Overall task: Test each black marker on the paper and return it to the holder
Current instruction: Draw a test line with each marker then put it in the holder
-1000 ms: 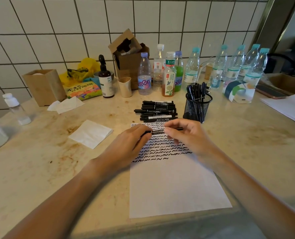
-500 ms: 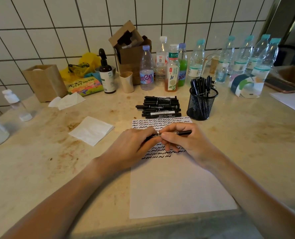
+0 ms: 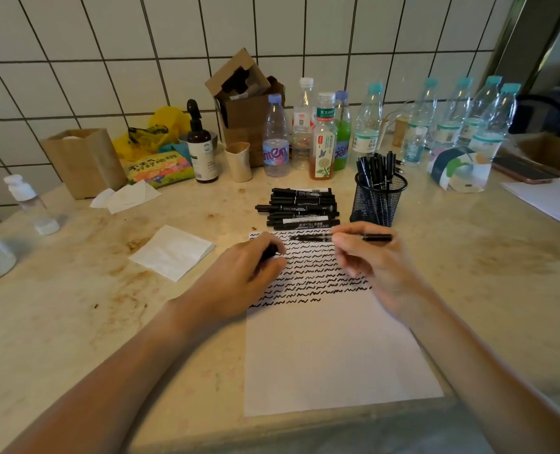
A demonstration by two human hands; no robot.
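Over the smooth white paper (image 3: 331, 352) ruled with inky squiggles, the right hand (image 3: 375, 260) pinches a slim black marker (image 3: 341, 237) level, while the left hand (image 3: 246, 273) curls round what looks like its cap (image 3: 270, 251).

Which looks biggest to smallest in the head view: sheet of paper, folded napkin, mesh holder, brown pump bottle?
1. sheet of paper
2. folded napkin
3. mesh holder
4. brown pump bottle
Holder and bottle look close; the bottle sits farther back, so unsure.

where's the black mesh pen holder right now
In the head view the black mesh pen holder stands on the beige counter, right of the pile of black markers and just beyond the right hand.
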